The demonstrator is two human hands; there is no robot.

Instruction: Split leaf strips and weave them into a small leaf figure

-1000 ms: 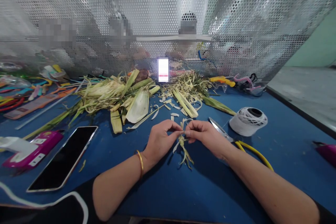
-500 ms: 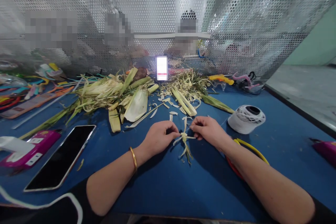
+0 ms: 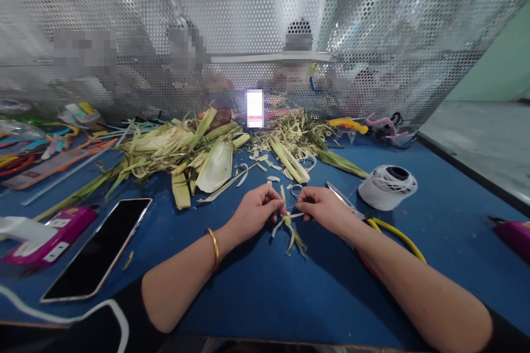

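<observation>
Over the blue table [image 3: 265, 292] both my hands pinch a small bundle of pale leaf strips [image 3: 291, 227] between them. My left hand [image 3: 255, 210], with a gold bangle on its wrist, grips the bundle from the left. My right hand [image 3: 323, 208] is closed on it from the right, and a thin white thread seems to run between the fingers. The loose strip ends hang down toward me. Scissors with yellow handles [image 3: 375, 224] lie under my right forearm.
A spool of white thread [image 3: 387, 186] stands at the right. A heap of green and pale leaves [image 3: 194, 149] fills the middle back. A black phone [image 3: 97, 248] and a pink case [image 3: 49, 234] lie at left. Perforated metal screens [image 3: 372, 38] wall the back; people sit behind them.
My hands drew a little apart half a second ago and have come back close together on the bundle. The scissor blades show again beside my right hand.
</observation>
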